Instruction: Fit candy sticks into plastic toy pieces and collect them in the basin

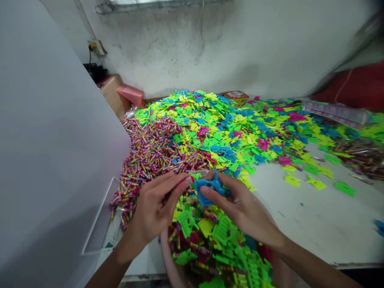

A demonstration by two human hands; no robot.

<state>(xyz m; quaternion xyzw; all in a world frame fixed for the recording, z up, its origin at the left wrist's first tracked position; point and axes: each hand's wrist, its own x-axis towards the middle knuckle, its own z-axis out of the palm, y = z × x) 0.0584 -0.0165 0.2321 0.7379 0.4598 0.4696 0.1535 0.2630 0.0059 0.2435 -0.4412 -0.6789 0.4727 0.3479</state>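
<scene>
My left hand [157,202] is closed in a pinch, with the red-and-white end of a small candy tube [189,179] showing at its fingertips. In my right hand [237,200] is a blue plastic toy piece [201,196], flat at one side and shaped into a figure at the other. Thumb and fingers press it from both sides. The two hands nearly meet over a pale pink tub [168,262]. Inside the tub lie green and yellow plastic pieces [223,230] mixed with colourful candy tubes [201,249].
A large heap of plastic pieces [207,120] covers the back of the white table [288,216]. Candy tubes [150,148] are piled left of it, beside a tall white panel [60,140]. A clear plastic tray [336,114] and a red bag [357,86] are at right.
</scene>
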